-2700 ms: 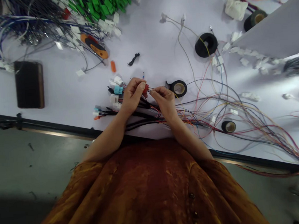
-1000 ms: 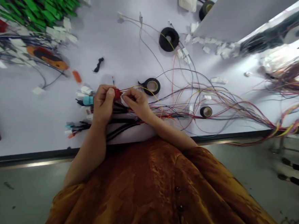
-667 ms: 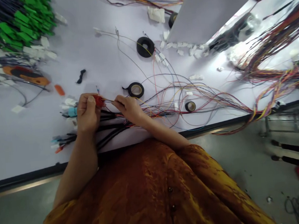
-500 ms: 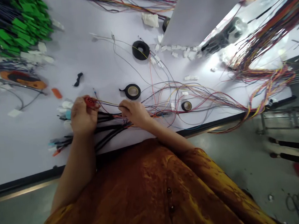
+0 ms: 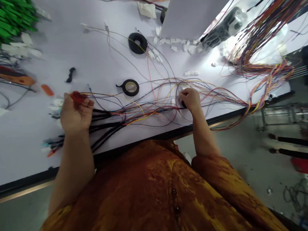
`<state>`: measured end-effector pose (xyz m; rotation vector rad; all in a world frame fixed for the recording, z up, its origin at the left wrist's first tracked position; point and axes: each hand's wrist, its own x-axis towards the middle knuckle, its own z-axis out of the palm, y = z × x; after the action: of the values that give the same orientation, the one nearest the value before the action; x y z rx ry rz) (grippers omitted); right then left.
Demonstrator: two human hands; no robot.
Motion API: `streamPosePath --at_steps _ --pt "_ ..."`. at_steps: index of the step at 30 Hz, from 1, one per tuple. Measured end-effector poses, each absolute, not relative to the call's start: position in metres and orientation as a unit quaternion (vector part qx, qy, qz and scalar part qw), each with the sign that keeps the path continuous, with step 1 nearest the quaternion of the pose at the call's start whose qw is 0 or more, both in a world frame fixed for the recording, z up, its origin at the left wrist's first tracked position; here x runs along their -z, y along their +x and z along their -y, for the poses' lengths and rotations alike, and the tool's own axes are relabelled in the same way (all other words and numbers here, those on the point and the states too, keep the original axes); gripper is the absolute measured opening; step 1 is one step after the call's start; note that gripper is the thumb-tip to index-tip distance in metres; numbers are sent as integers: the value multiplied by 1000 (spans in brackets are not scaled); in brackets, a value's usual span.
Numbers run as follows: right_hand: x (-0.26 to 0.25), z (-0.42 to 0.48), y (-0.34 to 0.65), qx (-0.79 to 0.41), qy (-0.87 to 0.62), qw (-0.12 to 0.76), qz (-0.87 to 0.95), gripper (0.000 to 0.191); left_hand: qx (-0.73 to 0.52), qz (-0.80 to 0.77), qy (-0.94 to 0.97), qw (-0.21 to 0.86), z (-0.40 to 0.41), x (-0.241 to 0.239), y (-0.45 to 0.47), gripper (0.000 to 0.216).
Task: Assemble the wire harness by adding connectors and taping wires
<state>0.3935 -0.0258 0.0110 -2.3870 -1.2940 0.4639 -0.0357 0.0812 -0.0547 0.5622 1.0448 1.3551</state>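
Note:
My left hand (image 5: 74, 114) is closed around a small red connector (image 5: 77, 96) with thin coloured wires (image 5: 148, 109) running out of it to the right. Under that hand lies a bundle of black cables (image 5: 104, 127) ending in white and blue plugs (image 5: 54, 106). My right hand (image 5: 191, 99) is far to the right, its fingers curled down among the loose wires over a small black tape roll that is mostly hidden. What those fingers pinch is hidden.
A black tape roll (image 5: 130, 87) lies between the hands and a bigger one (image 5: 137, 42) farther back. Green connectors (image 5: 2, 17) and an orange-black tool (image 5: 7, 74) sit at the far left. A grey panel (image 5: 196, 7) and thick wire bundles (image 5: 264, 34) crowd the right. The table edge (image 5: 150, 138) runs just before me.
My right hand has slid away from the red connector to the right along the wires, and the hands are now wide apart. The left hand keeps the connector. The view has swung right.

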Motion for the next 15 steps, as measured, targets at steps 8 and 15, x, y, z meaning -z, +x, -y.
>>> streamPosePath --at_steps 8,15 --pt "-33 30 399 -479 -705 437 286 16 -586 -454 240 627 -78 48 -34 34" --pt "-44 38 447 -323 -689 579 292 35 -577 -450 238 639 -79 51 -36 34"
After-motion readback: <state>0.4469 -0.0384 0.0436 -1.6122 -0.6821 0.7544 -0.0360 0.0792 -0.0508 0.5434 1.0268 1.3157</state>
